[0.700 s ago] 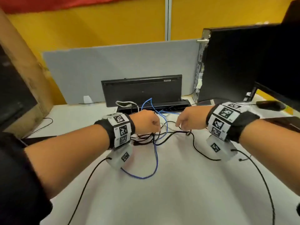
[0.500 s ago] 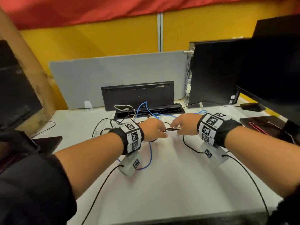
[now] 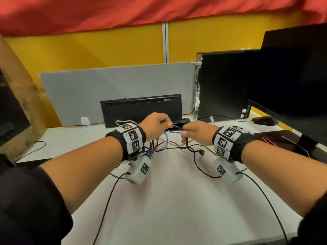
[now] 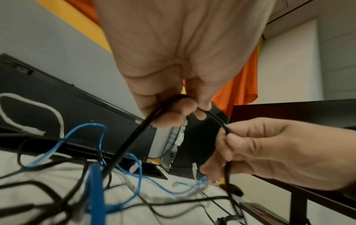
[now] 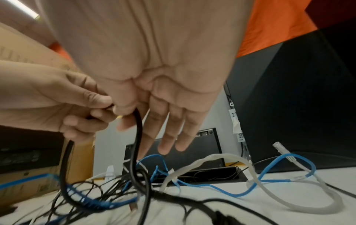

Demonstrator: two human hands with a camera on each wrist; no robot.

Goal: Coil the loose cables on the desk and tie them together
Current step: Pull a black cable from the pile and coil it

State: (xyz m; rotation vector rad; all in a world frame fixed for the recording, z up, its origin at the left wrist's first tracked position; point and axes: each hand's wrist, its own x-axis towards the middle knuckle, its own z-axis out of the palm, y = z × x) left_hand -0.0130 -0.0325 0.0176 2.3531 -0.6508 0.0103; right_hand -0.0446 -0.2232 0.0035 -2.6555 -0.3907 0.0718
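Observation:
A tangle of black, blue point(image 3: 165, 140) and white cables point(image 5: 217, 158) lies on the white desk point(image 3: 177, 200) in front of the keyboard. Both hands are raised above the tangle and hold one black cable point(image 4: 215, 117) stretched between them. My left hand point(image 3: 155, 124) grips it in curled fingers. My right hand point(image 3: 196, 130) pinches the cable between thumb and forefinger while its other fingers point(image 5: 173, 129) hang straight. From each hand the black cable point(image 5: 137, 137) drops down into the tangle.
A black keyboard point(image 3: 141, 106) leans upright against a grey partition point(image 3: 115, 89), above a cable slot in the desk. A black computer case point(image 3: 221, 85) and monitor point(image 3: 292, 76) stand at the right, with a mouse point(image 3: 264, 120) and a dark pad point(image 3: 283, 140). A cardboard box point(image 3: 21, 103) stands left.
Both hands have risen from the desk, lifting a length of black cable out of the tangle, and now hold it up in front of the keyboard.

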